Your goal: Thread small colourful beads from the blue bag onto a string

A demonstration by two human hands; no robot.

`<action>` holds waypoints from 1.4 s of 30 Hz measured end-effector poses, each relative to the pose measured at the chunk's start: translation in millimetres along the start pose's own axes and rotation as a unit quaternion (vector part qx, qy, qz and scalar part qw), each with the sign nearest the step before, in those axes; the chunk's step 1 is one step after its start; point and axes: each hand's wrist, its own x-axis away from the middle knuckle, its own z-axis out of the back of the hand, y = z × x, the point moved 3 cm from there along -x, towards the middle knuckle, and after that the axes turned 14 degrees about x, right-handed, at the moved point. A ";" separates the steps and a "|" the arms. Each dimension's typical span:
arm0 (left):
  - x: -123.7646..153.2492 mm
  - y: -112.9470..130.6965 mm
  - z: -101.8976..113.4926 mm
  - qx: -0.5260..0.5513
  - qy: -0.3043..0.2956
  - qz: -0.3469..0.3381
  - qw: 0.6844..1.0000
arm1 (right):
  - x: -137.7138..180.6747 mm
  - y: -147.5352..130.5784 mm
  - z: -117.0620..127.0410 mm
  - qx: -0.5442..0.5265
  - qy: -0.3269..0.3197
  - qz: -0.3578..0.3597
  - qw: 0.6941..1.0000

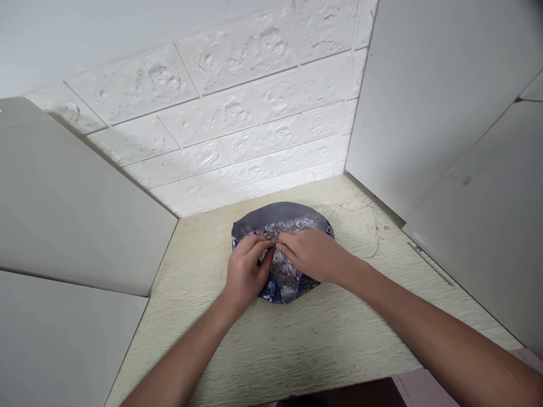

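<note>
A dark blue, grey-lined bag (275, 212) lies opened out on the pale wooden surface. Small beads (306, 224), mostly clear and white with some pink and red, are heaped inside it. Over the middle of the beads, my left hand (246, 272) is closed in a pinch. My right hand (316, 252) reaches in from the right, thumb and forefinger pinched too. The fingertips of both hands meet, and whatever is between them is too small to make out. A small dark spot shows by my left thumb; I cannot tell what it is.
Thin loose threads (368, 210) lie on the wooden surface (199, 328) right of the bag. A white brick-patterned wall (250, 135) rises behind. White panels stand left (76, 203) and right (424, 113), and a thin metal rod (431, 264) lies near the right one.
</note>
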 end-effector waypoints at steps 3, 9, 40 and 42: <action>-1.0 0.1 1.6 -0.111 -0.009 0.026 0.993 | -0.1 1.3 1.4 -0.016 0.022 -0.014 1.000; -2.7 -3.9 0.1 -0.290 -0.076 0.078 0.951 | -1.0 2.5 -0.9 -0.006 0.025 -0.019 1.000; -1.9 -15.3 -5.1 0.335 0.067 0.317 0.885 | 0.4 6.3 8.9 -0.123 0.088 -0.060 0.987; -1.9 -16.6 -5.3 0.377 0.082 0.343 0.857 | 0.8 4.8 9.7 -0.133 0.093 -0.048 0.986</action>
